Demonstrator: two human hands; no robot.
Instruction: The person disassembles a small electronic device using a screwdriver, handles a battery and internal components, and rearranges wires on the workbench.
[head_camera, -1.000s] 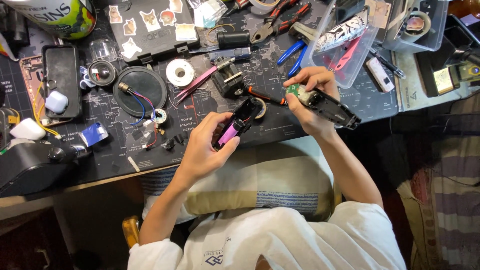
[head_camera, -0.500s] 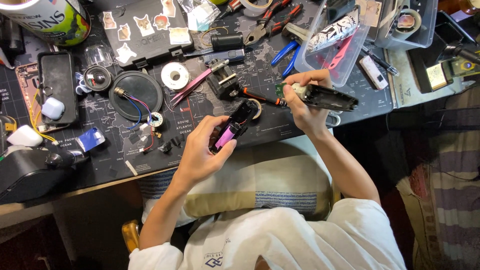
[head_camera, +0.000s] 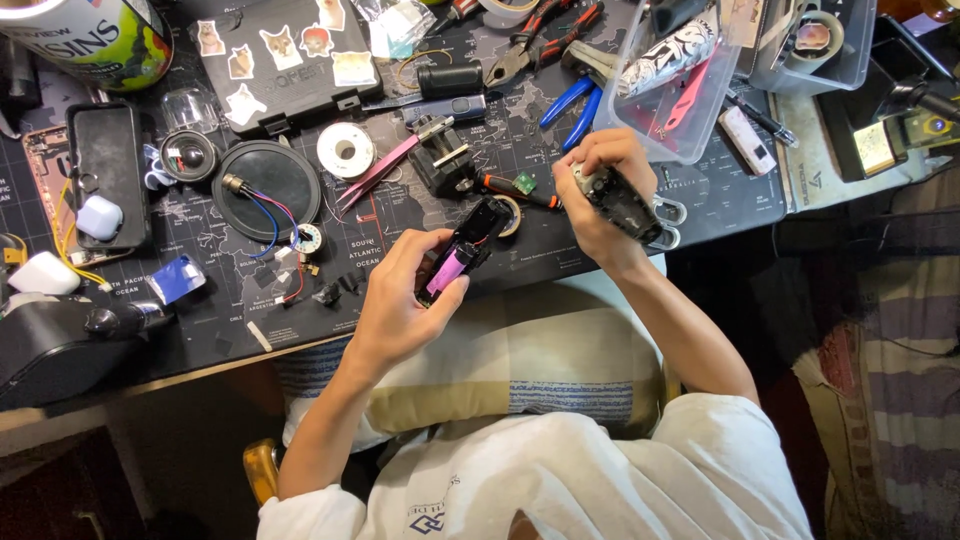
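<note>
So we've got two halves of a small gadget in our hands over the front edge of the desk mat. On the left is the black open shell, a long narrow housing lying face up with a pink cylindrical battery cell sitting in it and a bit of red wire at its far end. It sits just above the mat's front edge, tilted diagonally, far end pointing up and to the right toward a small tape roll.

Our left hand comes up from below with the wrist bent, fingers wrapped around the near end of the shell, thumb pressing along its side, so it's gripping that piece.

Further right, our right hand is curled tight around the other black casing piece, a chunky dark part with a grey end near the fingers, angled down and to the right. It hangs over the mat, just in front of a clear plastic bin, with blue-handled pliers beside it.
</note>
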